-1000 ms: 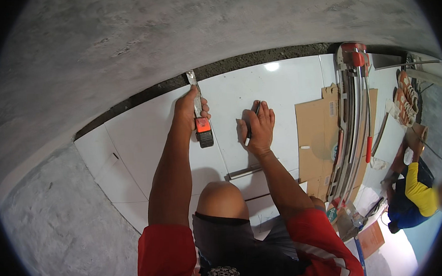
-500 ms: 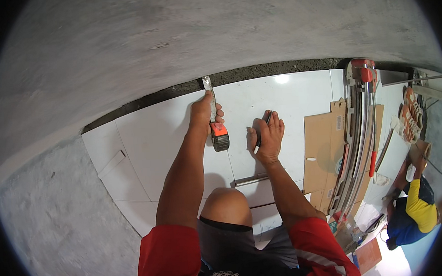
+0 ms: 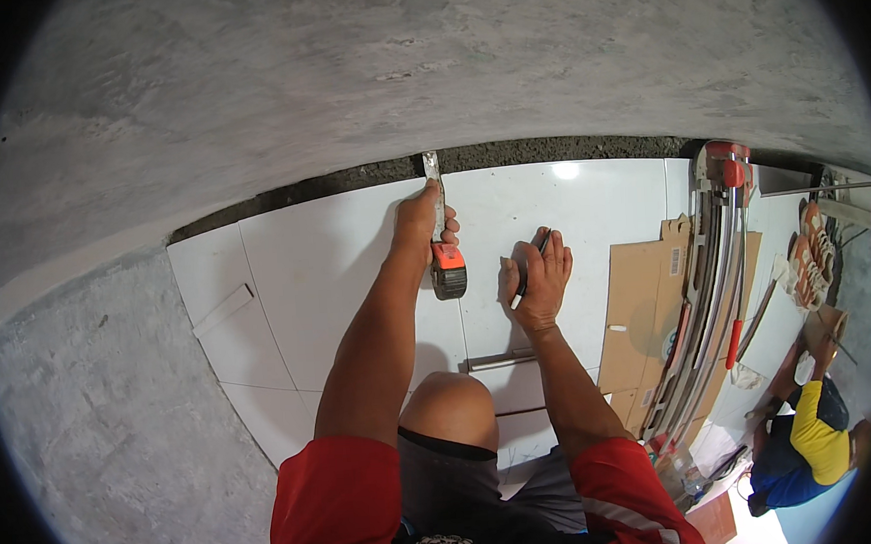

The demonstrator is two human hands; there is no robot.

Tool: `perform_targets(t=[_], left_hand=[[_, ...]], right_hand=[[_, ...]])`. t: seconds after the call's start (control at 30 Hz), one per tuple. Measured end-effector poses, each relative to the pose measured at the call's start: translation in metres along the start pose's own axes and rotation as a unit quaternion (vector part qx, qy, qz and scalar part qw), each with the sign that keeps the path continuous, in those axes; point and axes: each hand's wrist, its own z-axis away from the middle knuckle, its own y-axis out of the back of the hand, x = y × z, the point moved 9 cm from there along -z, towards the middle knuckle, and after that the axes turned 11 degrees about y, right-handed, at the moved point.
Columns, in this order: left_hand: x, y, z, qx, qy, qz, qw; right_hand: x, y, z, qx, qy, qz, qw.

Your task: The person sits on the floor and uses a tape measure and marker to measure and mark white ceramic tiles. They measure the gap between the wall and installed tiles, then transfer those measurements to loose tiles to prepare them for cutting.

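Note:
My left hand (image 3: 419,219) is closed on the pulled-out blade of a tape measure (image 3: 447,273) with an orange and black case. The blade's end reaches across a dark strip of rough mortar (image 3: 518,152) to the grey wall (image 3: 346,70). My right hand (image 3: 543,284) leans on the white floor tiles (image 3: 336,257), a slim black and white pen (image 3: 524,285) held between thumb and palm. A tile joint runs between my two hands, below the tape case. My bent knee shows beneath them.
Right of my hand lie flattened cardboard (image 3: 634,306) and a long tile cutter (image 3: 716,267) with red parts. Farther right are a pair of sandals (image 3: 807,253) and a person in yellow and blue (image 3: 809,440). A metal bar (image 3: 500,361) lies near my knee.
The view has shifted slightly, so the wall strip and both hands appear a little lower and farther right. My left hand still grips the tape and my right hand still holds the pen.

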Motion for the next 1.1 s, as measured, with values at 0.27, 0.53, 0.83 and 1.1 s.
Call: perform_targets(t=[0.27,0.53,0.83,1.1], left_hand=[[0.001,0.000,0.000,0.008,-0.020,0.011,1.000],[0.000,-0.001,0.000,0.009,-0.010,0.001,1.000],[0.001,-0.001,0.002,0.016,-0.005,0.001,1.000],[0.003,-0.004,0.011,0.019,0.001,-0.011,1.000]], right_hand=[[0.001,-0.002,0.003,-0.002,0.000,0.006,1.000],[0.002,-0.002,0.002,-0.003,-0.005,0.003,1.000],[0.000,0.002,0.001,0.009,0.000,-0.007,1.000],[0.002,0.002,0.003,0.016,0.007,-0.008,1.000]])
